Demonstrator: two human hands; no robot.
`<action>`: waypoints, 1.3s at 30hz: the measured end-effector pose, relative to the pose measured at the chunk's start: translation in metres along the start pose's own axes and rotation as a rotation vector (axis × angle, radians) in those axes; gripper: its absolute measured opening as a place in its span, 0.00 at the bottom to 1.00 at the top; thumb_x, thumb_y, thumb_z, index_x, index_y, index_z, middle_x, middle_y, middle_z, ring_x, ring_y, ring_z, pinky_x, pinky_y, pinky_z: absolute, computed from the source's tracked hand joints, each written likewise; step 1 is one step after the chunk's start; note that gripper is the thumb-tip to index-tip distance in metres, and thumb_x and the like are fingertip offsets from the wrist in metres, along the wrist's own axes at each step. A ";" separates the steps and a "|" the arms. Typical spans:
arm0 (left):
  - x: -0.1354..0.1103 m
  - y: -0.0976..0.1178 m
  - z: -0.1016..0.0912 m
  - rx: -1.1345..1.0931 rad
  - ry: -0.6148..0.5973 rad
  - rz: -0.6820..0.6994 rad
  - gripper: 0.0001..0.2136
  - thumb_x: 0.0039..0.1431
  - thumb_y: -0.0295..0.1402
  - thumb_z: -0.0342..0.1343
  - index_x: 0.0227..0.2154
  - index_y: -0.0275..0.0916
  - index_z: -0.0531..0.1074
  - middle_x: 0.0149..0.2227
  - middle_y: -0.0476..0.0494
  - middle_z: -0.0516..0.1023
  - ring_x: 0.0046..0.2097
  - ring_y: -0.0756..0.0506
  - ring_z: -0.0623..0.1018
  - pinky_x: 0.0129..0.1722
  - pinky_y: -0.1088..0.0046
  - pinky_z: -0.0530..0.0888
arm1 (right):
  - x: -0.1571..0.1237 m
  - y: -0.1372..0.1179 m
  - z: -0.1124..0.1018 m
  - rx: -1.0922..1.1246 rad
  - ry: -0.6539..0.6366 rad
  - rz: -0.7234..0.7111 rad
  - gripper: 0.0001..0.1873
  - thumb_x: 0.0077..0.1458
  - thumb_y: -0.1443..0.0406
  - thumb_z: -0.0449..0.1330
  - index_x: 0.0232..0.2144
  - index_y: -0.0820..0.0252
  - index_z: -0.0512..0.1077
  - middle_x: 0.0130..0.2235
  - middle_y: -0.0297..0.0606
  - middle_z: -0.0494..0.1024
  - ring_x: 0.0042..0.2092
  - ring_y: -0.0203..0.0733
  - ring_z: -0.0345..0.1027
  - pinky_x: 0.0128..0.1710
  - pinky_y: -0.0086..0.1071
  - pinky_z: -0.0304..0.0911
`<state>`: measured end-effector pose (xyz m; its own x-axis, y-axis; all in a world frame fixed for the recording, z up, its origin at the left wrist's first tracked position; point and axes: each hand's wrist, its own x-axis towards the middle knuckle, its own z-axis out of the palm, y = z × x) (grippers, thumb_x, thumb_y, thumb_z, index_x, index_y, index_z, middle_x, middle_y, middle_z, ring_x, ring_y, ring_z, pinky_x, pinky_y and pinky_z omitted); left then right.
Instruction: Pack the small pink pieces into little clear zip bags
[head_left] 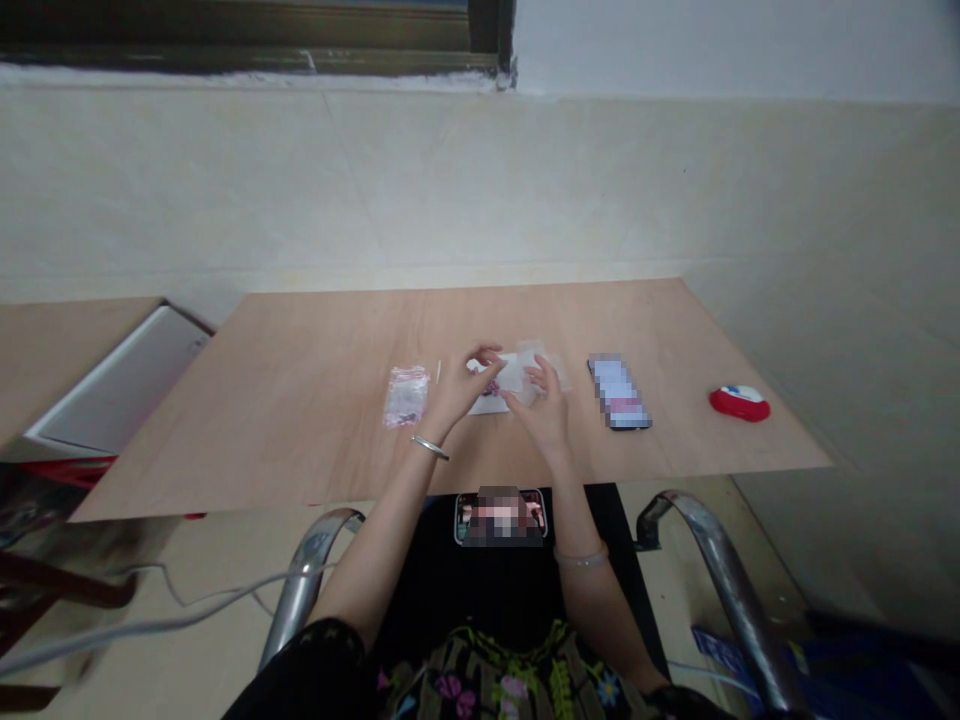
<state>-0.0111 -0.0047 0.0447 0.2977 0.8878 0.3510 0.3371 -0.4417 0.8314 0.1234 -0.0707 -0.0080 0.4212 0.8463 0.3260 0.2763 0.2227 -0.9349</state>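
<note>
My left hand (459, 388) is raised just above the wooden table (300, 420), fingers curled in a pinch on something small that I cannot make out, near a pink item. My right hand (544, 405) is beside it, fingers pinched on a small clear plastic bag (525, 368). Under both hands lies a white sheet (487, 403). To the left of my left hand lies a second clear bag with pink and dark small pieces (406, 396), with a thin white stick (439, 371) next to it.
A phone (619, 392) lies right of my hands; a red and white object (740, 403) sits near the right edge. Another phone (500, 516) rests on my lap. A white box (120, 385) stands at the left. Metal chair arms (705, 545) flank me.
</note>
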 end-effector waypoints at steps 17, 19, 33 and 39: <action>-0.003 -0.016 -0.001 0.105 0.070 -0.036 0.10 0.58 0.33 0.54 0.40 0.38 0.75 0.40 0.44 0.80 0.38 0.48 0.76 0.37 0.73 0.71 | 0.001 -0.007 0.000 0.061 0.019 -0.030 0.38 0.43 0.60 0.68 0.56 0.54 0.61 0.47 0.43 0.74 0.47 0.44 0.70 0.46 0.41 0.68; -0.008 -0.040 -0.003 0.183 0.149 -0.073 0.09 0.56 0.30 0.54 0.40 0.37 0.75 0.40 0.43 0.80 0.38 0.47 0.76 0.41 0.70 0.71 | 0.001 -0.008 -0.002 0.069 0.037 -0.038 0.38 0.43 0.60 0.68 0.56 0.55 0.61 0.48 0.44 0.74 0.47 0.45 0.70 0.45 0.41 0.68; -0.033 -0.105 0.014 0.520 0.019 -0.106 0.07 0.51 0.31 0.60 0.34 0.38 0.78 0.38 0.39 0.79 0.40 0.42 0.75 0.44 0.64 0.69 | 0.008 0.004 -0.012 0.021 0.066 -0.117 0.36 0.43 0.59 0.68 0.55 0.60 0.63 0.47 0.46 0.74 0.49 0.47 0.69 0.50 0.43 0.66; -0.030 -0.113 0.017 0.492 0.037 -0.118 0.09 0.58 0.35 0.55 0.35 0.37 0.77 0.36 0.40 0.79 0.37 0.44 0.75 0.40 0.67 0.69 | 0.008 -0.002 -0.008 -0.001 0.030 -0.138 0.36 0.43 0.62 0.68 0.55 0.60 0.63 0.48 0.47 0.74 0.50 0.47 0.69 0.52 0.44 0.64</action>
<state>-0.0435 0.0163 -0.0675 0.2033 0.9354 0.2892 0.7500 -0.3387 0.5681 0.1330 -0.0684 -0.0021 0.4050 0.7927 0.4556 0.3342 0.3355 -0.8808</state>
